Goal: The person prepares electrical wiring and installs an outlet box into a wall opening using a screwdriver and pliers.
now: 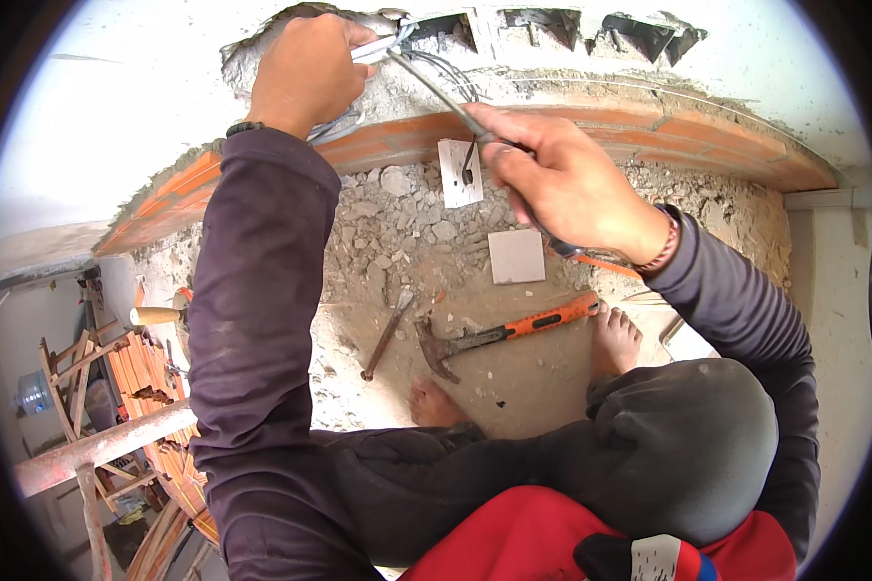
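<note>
grey wires (386,44) at the wall hole (446,37) are pinched by the left hand (305,77), seemingly for steadiness; the right hand (572,179) clenches a long tool (431,85), its tip close beside them

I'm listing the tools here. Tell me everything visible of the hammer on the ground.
The hammer lies on the dusty ground, its head to the left, curved claw toward the person. Head and neck look like dull, worn metal; the grip is orange with black patches, perhaps rubber. Its end is close to the right foot; contact is unclear.
</note>
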Available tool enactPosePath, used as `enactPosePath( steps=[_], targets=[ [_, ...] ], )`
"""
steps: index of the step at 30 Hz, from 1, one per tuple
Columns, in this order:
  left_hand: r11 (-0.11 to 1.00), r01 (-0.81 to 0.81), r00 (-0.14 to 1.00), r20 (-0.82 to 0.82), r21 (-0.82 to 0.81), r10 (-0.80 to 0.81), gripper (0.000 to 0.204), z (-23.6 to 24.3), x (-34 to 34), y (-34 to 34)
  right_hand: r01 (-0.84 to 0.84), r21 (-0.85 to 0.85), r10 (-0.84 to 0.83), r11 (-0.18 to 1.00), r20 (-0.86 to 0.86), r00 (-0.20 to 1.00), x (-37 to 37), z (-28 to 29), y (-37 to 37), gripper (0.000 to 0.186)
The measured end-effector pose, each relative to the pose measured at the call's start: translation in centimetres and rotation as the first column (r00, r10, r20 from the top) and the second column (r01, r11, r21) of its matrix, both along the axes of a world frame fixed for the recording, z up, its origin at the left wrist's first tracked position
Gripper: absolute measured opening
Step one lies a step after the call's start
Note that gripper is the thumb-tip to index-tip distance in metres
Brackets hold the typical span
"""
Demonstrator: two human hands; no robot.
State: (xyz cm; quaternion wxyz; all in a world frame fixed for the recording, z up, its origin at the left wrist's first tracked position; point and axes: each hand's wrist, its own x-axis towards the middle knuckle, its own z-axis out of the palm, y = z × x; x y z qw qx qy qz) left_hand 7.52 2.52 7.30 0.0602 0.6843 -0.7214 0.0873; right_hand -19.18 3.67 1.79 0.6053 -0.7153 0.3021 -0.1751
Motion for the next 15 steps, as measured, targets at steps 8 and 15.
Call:
enactPosePath(
  steps=[8, 15],
  targets=[
    [1.000, -0.024, 1.000, -0.008, -0.015, 0.024, 0.030, -0.4, -0.2, -0.1, 0.012, 0.418, -0.098, 0.908, 0.184, 0.978, 2.3, -0.1, 0.6, 0.050],
    [1.000, -0.015, 1.000, -0.010, 0.007, 0.016, 0.030, -0.2, -0.2, 0.0, -0.079, 0.636, -0.131, 0.767, 0.275, 0.952, 2.3, 0.9, 0.5, 0.048]
  ],
)
